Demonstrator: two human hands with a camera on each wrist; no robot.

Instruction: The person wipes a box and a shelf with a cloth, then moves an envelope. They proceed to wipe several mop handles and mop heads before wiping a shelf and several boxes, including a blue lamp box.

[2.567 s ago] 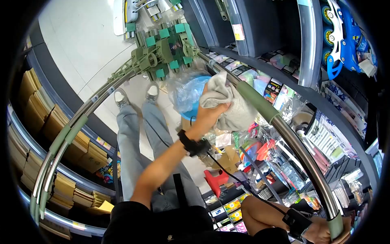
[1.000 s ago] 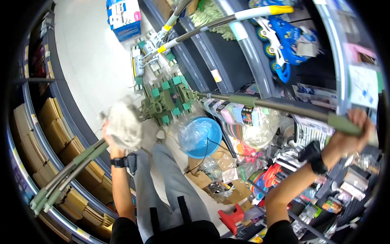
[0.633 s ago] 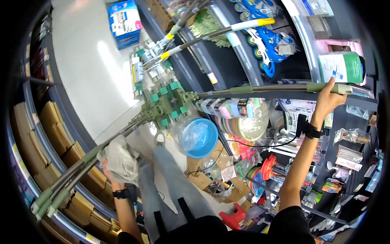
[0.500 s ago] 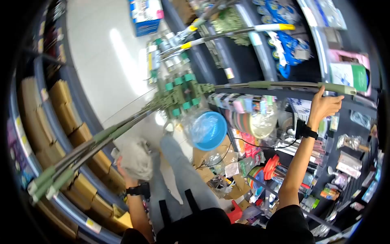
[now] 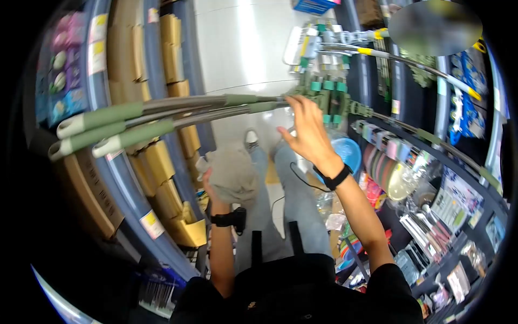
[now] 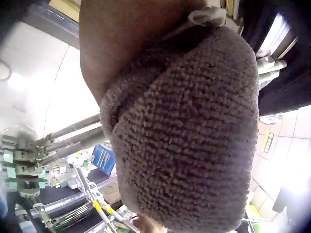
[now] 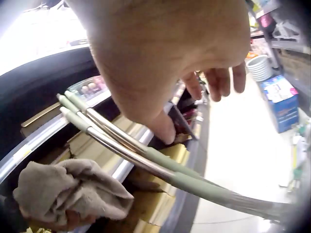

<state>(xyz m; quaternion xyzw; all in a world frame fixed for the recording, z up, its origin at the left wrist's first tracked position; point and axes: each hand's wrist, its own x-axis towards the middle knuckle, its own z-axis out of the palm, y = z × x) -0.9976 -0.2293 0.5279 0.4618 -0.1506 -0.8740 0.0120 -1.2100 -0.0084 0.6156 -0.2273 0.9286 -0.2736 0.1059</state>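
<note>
My left hand [image 5: 207, 186] holds a bunched grey cloth [image 5: 233, 175] low in front of my legs, its fingers partly hidden by the fabric. The cloth's ribbed weave [image 6: 189, 131] fills most of the left wrist view. My right hand [image 5: 310, 132] has its fingers extended and thumb apart, with nothing in it. Its fingertips overlap several steel poles with green grips [image 5: 135, 114] in the head view. These poles [image 7: 146, 158] run below the hand in the right wrist view and lead to green mop-like heads [image 5: 329, 102]. One more pole [image 5: 421, 132] leans along the right shelf.
Shelves with brown cardboard packs [image 5: 172, 48] line the left. Grey poles with yellow bands [image 5: 367, 52] jut out at the upper right. A blue basin [image 5: 348, 154] stands right of my legs, beside shelves of packaged goods. White floor [image 5: 226, 48] lies ahead.
My left hand has brought the cloth from the right-hand pole over to the left. My right hand has let go of that pole and moved left to the bundle. The head view has turned left.
</note>
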